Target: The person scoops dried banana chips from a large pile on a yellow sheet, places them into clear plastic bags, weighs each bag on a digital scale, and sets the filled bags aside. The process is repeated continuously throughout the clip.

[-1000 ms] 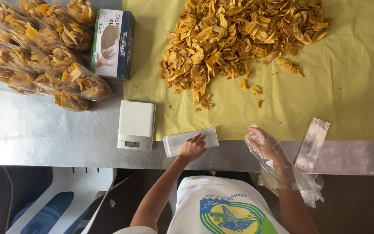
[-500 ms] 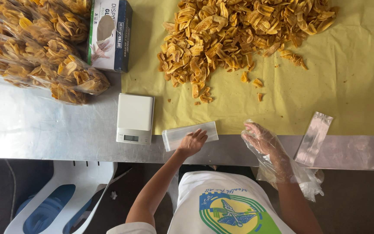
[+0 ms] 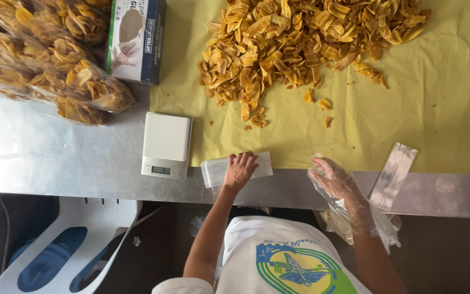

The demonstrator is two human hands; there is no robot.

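The left hand (image 3: 240, 170) is lying flat and open-fingered on a stack of clear plastic bags (image 3: 237, 169) at the near edge of the tabletop (image 3: 55, 158), just right of the small white scale (image 3: 165, 145). The stack's long axis is running left to right, tilted slightly up toward the right; its open end cannot be told. The right hand (image 3: 333, 177), wearing a loose clear plastic glove, is hovering open and gripping nothing, near a single clear bag (image 3: 393, 169) that is pointing diagonally away to the right. Since the stack is overhanging the yellow paper sheet (image 3: 436, 109) onto slick metal, the bags are likely to slide or fan apart, and several could lift together. Farther off, the banana chip pile (image 3: 300, 43) is spreading wide, with filled chip bags (image 3: 44, 60) and a glove box (image 3: 135, 39) at far left.
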